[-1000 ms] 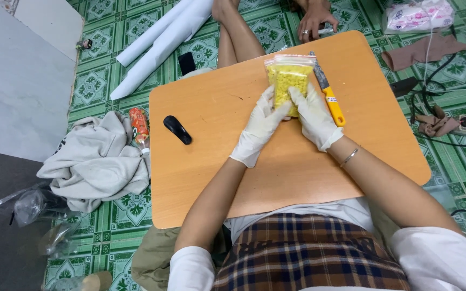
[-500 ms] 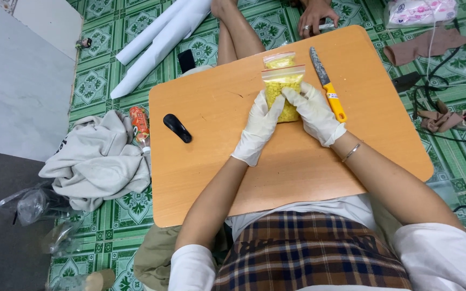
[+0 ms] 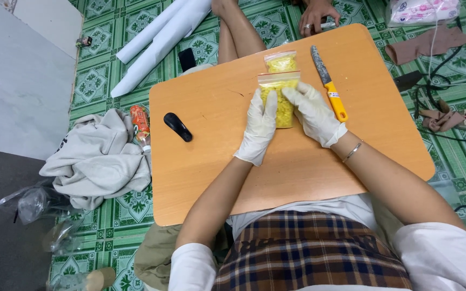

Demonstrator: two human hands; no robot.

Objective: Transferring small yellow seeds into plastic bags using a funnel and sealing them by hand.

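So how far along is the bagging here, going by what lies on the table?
Done, it seems: one small bag of yellow pieces lies sealed at the table's far edge. In hand: the gloved left hand and right hand press a second bag flat on the tabletop. The yellow-handled knife lies unused beside them. What remains cannot be told.

bag (image 3: 282, 102) sides: behind gloved fingers | far hand (image 3: 318, 12): cut by top edge | bag contents: unclear

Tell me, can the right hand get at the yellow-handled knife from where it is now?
Probably yes. The knife lies bare on the table just beside the right hand, nothing between them, though that hand is now holding the bag of yellow bits.
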